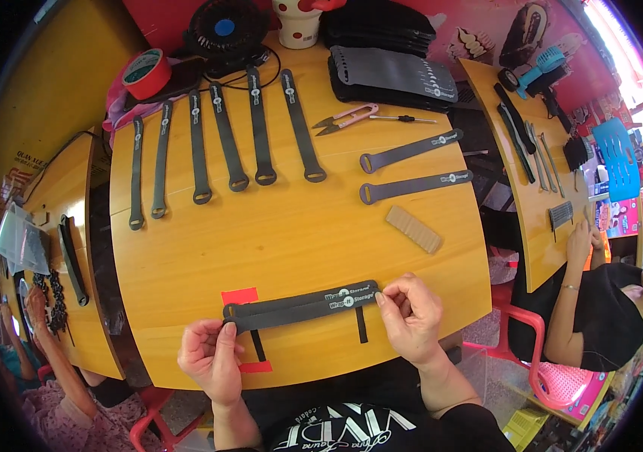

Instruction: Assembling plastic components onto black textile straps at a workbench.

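Partly hidden strap ends (300, 303) under hands (410, 315).

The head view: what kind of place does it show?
Probably a small workshop for strap assembly: black straps lie in rows on a yellow table, stacked pieces wait behind, and both hands hold stacked straps.

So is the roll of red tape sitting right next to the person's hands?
No, the red tape roll sits at the table's far left corner, well away from both hands holding the dark straps.

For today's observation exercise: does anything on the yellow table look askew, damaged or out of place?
Nothing looks damaged or spilled. Six dark straps lie in a neat fan, two more lie sideways. The left hand and right hand hold stacked straps whose ends sit slightly offset, not yet flush. The thread snips lie open.
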### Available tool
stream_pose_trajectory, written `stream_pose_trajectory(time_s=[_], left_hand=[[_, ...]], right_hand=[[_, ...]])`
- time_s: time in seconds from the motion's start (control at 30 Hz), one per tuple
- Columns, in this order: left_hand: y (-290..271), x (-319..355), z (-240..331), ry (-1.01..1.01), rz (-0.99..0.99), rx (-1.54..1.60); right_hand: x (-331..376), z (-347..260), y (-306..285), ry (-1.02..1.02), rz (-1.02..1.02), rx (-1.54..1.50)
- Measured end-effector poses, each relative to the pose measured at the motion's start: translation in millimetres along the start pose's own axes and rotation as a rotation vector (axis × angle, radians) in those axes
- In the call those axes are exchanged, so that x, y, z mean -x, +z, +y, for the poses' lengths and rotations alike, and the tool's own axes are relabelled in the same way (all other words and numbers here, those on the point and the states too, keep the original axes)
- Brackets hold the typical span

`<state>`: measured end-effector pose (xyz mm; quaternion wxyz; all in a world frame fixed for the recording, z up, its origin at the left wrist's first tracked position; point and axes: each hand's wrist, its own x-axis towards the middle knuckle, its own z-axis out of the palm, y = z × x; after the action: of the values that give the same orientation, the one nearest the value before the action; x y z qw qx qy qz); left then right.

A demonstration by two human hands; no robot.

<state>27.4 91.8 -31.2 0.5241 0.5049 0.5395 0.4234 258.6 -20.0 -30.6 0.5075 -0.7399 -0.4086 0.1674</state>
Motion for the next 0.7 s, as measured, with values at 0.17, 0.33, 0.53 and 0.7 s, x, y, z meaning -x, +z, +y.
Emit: stream_pose_trajectory(time_s=[0.17,0.33,0.53,0.7], left_hand=[[2.0,0.0,2.5,-0.002,0.002,-0.015],[0.6,0.4,1.9,-0.006,0.006,-0.022],[2.1,-0.1,2.8,-0.012,0.008,-0.009],[2.0,-0.4,2.6,-0.015,0.012,-0.006]], right_hand=[[0.0,0.1,0.5,-0.002,0.004,0.008],[0.0,1.1,1.1,-0.014,-0.006,0.016],[-0.4,-0.2,0.7,-0.008,-0.009,0.021],[-1.2,-1.3,1.2,0.002,-0.005,0.029]])
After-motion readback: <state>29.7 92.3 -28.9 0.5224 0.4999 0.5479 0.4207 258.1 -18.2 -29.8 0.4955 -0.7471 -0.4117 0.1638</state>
